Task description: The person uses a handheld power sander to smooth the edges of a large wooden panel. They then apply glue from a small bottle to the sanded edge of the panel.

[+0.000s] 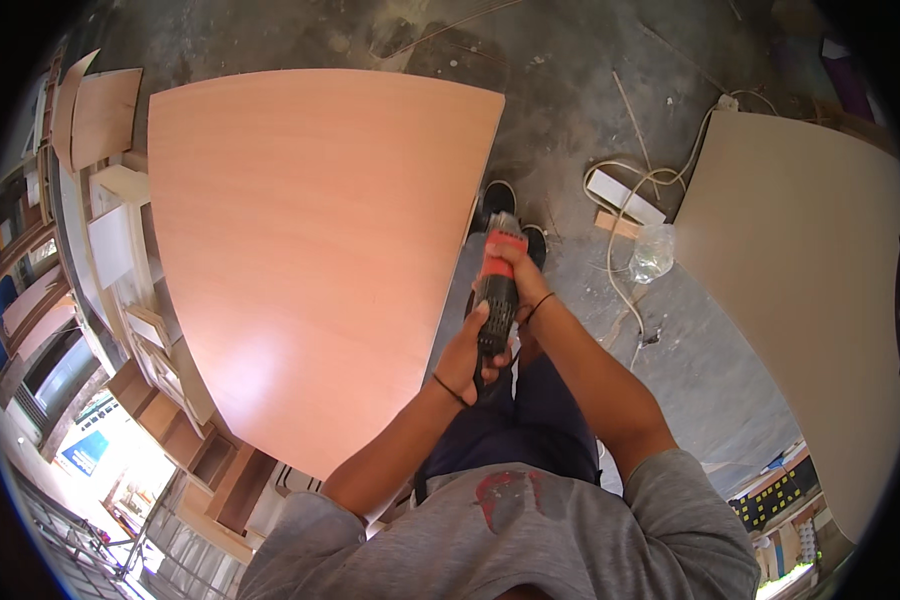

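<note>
Power tool, head away from torso, long axis nearly fore-and-aft, snug inside left grip and right grip

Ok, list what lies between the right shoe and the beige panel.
In the head view: a pale cord, white strip, wooden block and clear plastic bag.

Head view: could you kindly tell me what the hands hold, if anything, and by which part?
The power tool: the right hand grips its red front section, the left hand its black rear.
</note>
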The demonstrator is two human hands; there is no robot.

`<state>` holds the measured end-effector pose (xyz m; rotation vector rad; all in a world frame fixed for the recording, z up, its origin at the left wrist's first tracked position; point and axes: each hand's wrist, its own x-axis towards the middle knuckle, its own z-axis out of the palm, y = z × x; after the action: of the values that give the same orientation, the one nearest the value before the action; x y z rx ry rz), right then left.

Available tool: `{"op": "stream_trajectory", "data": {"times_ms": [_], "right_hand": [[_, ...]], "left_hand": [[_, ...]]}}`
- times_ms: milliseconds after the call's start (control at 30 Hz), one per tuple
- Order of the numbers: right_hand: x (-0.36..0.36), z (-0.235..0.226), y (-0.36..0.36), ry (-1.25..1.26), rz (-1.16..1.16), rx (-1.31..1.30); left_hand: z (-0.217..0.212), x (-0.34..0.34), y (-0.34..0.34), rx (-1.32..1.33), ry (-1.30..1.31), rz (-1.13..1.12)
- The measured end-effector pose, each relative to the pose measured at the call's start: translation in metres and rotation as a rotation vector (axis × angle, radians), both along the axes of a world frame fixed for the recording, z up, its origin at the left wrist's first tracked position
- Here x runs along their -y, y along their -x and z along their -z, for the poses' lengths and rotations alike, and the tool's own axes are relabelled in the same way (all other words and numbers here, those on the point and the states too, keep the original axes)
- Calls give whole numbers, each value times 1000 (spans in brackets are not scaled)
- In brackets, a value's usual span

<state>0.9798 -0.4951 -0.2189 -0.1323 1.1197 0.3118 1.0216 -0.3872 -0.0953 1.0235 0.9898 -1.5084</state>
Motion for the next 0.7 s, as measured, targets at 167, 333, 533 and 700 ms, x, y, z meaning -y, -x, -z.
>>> {"op": "stream_trajectory", "data": {"times_ms": [167,333,533,700], "right_hand": [[75,-2,-51,104,-26,61],[101,-1,-65,205,-31,109],[47,-8,-33,58,-9,-11],[59,-16,-39,19,-19,-40]], "left_hand": [[24,54,-37,111,123,12],[27,78,-53,130,173,14],[10,39,-28,9,21,36],[4,51,-33,-11,-23,35]]}}
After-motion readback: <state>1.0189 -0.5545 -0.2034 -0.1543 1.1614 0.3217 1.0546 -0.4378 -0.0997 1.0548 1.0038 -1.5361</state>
